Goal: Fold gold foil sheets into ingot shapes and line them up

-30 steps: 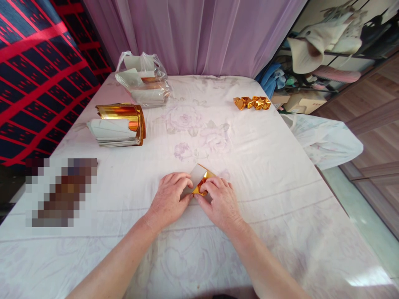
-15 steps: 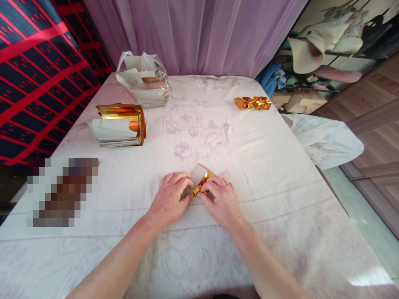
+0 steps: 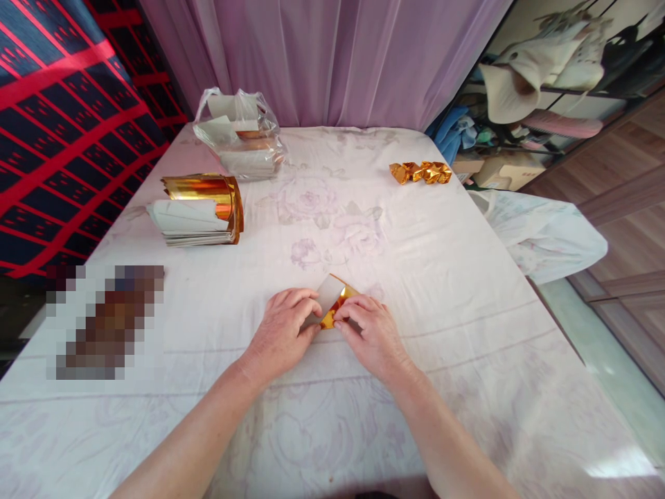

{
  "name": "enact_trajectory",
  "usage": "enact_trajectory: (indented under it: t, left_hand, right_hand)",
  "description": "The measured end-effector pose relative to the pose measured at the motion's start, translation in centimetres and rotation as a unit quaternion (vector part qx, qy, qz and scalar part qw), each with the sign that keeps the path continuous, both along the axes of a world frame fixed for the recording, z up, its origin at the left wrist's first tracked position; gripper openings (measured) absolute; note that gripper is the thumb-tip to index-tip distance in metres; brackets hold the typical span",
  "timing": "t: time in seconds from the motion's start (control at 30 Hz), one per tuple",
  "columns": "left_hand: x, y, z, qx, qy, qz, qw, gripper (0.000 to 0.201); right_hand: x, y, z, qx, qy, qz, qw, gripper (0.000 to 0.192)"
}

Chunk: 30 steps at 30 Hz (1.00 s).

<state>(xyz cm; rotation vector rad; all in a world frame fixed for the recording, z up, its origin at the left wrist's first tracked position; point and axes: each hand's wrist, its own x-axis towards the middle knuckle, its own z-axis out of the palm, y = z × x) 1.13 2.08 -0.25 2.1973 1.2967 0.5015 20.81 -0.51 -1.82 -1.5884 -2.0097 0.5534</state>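
I see both hands meeting at the near centre of the tabletop [image 3: 441, 229]. The left hand [image 3: 283, 333] pins a small sheet [image 3: 330, 299], gold on 1 face and white on the other, with fingers curled and closed on its near edge. The right hand [image 3: 371, 333] pinches the gold corner between thumb and forefinger, so the fold lies flat against the cloth and the sheet cannot slip.

Stock sits out of the working area but within reach: a stack [image 3: 200, 211] of gold-and-white sheets at far left, a clear bag [image 3: 239, 135] of more sheets beyond it, and a short row of folded gold pieces [image 3: 420, 171] at far right, well apart from the hands.

The tabletop carries a pale floral cloth. A lilac curtain [image 3: 322, 55] hangs behind, a red-and-black patterned fabric [image 3: 62, 118] stands at left, and cluttered shelving [image 3: 545, 76] is at right.
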Motion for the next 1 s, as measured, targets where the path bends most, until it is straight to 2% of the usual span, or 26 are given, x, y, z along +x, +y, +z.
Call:
enact_trajectory:
  t: [0.57, 0.7, 1.0]
  left_hand:
    - [-0.3, 0.0, -0.1, 0.014, 0.005, -0.014, 1.000, 0.021]
    - [0.3, -0.4, -0.1, 0.044, 0.022, 0.009, 0.999, 0.009]
    - [1.5, -0.7, -0.1, 0.061, 0.044, 0.043, 0.996, 0.010]
  right_hand:
    - [0.6, 0.1, 0.0, 0.001, 0.019, 0.027, 0.999, 0.019]
    - [0.5, 0.1, 0.0, 0.010, 0.015, 0.026, 0.999, 0.019]
    - [0.4, 0.1, 0.1, 0.013, 0.017, 0.026, 0.999, 0.018]
